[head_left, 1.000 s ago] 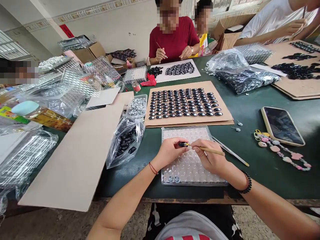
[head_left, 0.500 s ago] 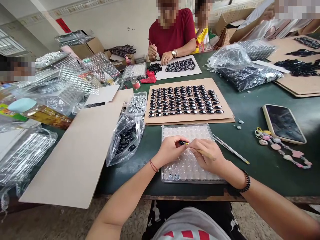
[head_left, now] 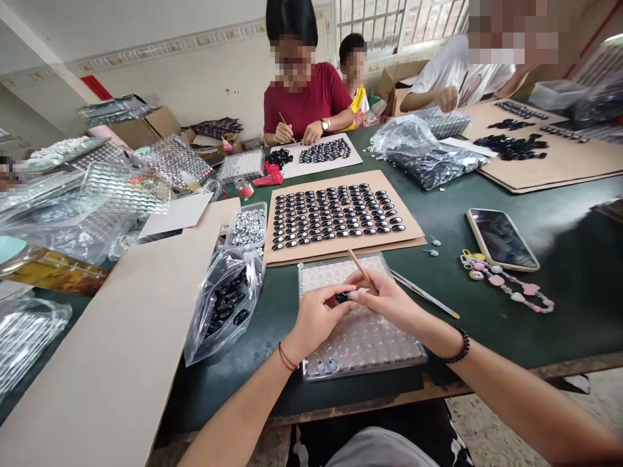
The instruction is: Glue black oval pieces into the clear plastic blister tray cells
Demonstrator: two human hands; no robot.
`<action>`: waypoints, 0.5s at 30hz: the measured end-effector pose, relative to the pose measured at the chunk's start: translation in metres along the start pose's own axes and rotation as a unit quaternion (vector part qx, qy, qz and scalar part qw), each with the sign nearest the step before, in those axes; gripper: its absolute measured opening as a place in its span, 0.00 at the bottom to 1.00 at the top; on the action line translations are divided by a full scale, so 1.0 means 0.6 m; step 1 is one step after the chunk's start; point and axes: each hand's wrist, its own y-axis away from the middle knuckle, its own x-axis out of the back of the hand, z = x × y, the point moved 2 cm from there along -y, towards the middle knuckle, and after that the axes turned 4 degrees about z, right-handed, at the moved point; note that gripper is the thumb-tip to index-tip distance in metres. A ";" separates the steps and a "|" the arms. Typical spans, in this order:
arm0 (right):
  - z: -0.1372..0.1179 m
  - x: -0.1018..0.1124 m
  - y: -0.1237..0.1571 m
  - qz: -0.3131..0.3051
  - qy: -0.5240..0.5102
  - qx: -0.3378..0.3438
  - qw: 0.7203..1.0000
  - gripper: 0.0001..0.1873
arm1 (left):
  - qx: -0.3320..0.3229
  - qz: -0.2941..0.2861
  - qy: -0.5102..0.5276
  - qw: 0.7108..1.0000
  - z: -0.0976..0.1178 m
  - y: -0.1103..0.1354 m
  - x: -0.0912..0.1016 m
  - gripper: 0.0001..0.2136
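Note:
My left hand (head_left: 318, 314) pinches a small glossy black oval piece (head_left: 342, 297) between thumb and fingertips. My right hand (head_left: 387, 301) is closed round a thin wooden stick (head_left: 361, 267), which slants up and away; its fingertips meet the black piece at its right end. Both hands hover over a clear plastic tray of round compartments (head_left: 365, 353). Two small round silvery pieces (head_left: 327, 367) sit in the tray's near left corner. Past the tray, rows of black oval pieces with shiny tops (head_left: 335, 214) lie on a cardboard sheet (head_left: 407, 228).
Left of the tray are an open bag of black pieces (head_left: 226, 308) and a box of silvery bits (head_left: 247, 227). A white pen-like stick (head_left: 426, 295), a phone (head_left: 503, 240) and a beaded strap (head_left: 516, 285) lie right. Co-workers sit across the green table (head_left: 487, 344).
The wooden stick has swung from pointing back toward me to pointing up and away, and its yellow tip no longer shows at the black piece. The camera view has shifted right.

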 end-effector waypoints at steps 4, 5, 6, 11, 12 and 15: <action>0.003 -0.005 0.000 -0.018 -0.060 -0.061 0.996 0.13 | -0.069 0.028 -0.041 0.996 0.005 0.003 0.003 0.10; 0.004 -0.005 0.000 -0.022 -0.084 -0.073 0.994 0.14 | -0.093 0.041 -0.048 0.994 0.006 0.004 0.004 0.09; 0.006 -0.006 0.000 -0.025 -0.108 -0.082 0.991 0.14 | -0.122 0.056 -0.053 0.990 0.008 0.006 0.005 0.08; 0.011 -0.010 -0.004 -0.033 -0.181 -0.104 0.977 0.15 | -0.224 0.120 -0.073 0.964 0.012 0.011 0.010 0.04; 0.011 -0.010 -0.004 -0.037 -0.188 -0.104 0.976 0.15 | -0.222 0.123 -0.074 0.964 0.011 0.011 0.011 0.03; 0.010 -0.006 -0.005 -0.050 -0.217 -0.124 0.967 0.13 | -0.245 0.127 -0.086 0.957 0.008 0.010 0.015 0.02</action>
